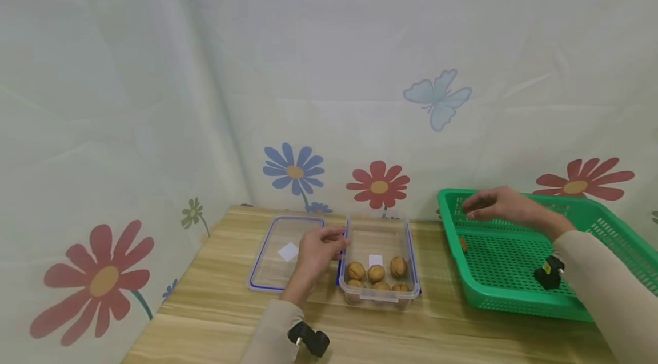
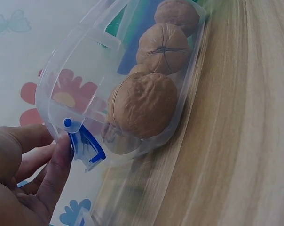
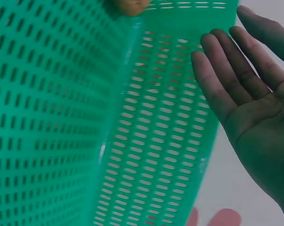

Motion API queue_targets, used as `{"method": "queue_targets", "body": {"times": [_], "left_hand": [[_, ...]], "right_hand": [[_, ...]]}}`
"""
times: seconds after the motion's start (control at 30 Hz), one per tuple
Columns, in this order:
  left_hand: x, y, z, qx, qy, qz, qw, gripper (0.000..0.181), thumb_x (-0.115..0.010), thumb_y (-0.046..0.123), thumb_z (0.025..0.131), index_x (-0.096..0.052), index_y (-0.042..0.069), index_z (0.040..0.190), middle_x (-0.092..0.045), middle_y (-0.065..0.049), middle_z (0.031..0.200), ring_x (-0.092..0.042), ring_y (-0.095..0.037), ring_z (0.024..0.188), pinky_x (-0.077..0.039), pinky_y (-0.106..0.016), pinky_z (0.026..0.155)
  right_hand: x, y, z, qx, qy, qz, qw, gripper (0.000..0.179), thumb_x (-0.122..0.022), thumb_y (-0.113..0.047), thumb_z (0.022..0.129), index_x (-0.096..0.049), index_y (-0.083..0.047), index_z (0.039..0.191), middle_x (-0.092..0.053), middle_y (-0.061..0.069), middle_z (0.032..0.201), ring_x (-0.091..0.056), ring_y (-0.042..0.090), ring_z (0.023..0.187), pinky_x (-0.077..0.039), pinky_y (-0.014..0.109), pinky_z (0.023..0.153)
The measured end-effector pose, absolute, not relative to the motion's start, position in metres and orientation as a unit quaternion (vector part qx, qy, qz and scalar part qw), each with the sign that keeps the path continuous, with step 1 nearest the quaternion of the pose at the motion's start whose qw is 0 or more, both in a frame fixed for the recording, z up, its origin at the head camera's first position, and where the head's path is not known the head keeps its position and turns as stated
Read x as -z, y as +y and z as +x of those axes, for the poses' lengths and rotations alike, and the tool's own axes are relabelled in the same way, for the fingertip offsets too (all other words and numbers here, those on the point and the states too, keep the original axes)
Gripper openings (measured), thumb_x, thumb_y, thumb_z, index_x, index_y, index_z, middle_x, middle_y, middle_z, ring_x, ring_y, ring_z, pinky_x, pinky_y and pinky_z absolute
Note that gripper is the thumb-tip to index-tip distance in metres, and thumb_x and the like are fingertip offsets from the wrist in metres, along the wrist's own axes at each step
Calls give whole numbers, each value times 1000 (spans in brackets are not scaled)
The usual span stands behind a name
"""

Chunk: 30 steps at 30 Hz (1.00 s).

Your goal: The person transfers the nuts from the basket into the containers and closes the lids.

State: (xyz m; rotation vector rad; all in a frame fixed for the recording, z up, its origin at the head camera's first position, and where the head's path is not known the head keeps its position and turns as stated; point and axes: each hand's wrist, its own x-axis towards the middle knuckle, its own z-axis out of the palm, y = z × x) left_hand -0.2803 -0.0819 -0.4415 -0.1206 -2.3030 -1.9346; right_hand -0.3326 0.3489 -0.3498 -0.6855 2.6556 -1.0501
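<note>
A clear plastic food container [image 1: 379, 295] with blue-edged latches holds several walnuts [image 1: 376, 274] gathered at its near end. At the container's left side, my left hand [image 1: 320, 247] grips the rim beside a blue latch [image 2: 88, 146], thumb and fingertips on either side of the edge. My right hand [image 1: 501, 205] hovers over the far left part of a green plastic basket [image 1: 465, 278]. Its fingers [image 3: 222, 75] reach out loosely with nothing in them. One walnut [image 1: 463, 244] lies in the basket by its left wall, partly hidden by the rim in the head view.
Left of the container, a clear lid [image 1: 264, 264] with a blue seal and a white label lies flat on the wooden table [image 1: 205, 295]. Behind the table hangs a pale curtain [image 1: 329, 67] printed with flowers and a butterfly. The basket stands to the right, close to the curtain.
</note>
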Motion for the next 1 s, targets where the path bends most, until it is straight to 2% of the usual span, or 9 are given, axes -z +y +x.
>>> {"method": "queue_targets", "body": {"times": [0.43,0.67,1.0], "left_hand": [[442,-81,-279,638,-766,-43,67,31,-81,4,93,-76,-3,122,-75,-13,101,-75,-23,88,-67,-36,75],[440,-81,-279,638,-766,-43,65,32,-81,6,94,-76,-3,124,-75,-11,101,-75,-22,88,-67,-34,75],[438,-82,-276,635,-769,-43,66,32,-81,6,93,-76,-4,123,-76,-12,101,-75,-23,87,-67,-34,74]], "right_hand": [[380,354,-340,406,868,-222,181,44,-69,-13,104,-59,12,139,-63,29,136,-68,42,117,-60,56,97],[390,351,-341,384,868,-233,209,39,-69,-11,103,-63,12,134,-69,23,127,-70,36,111,-63,53,92],[396,346,-341,359,883,-218,208,40,-76,-15,100,-67,8,131,-70,18,126,-71,32,108,-64,49,88]]}}
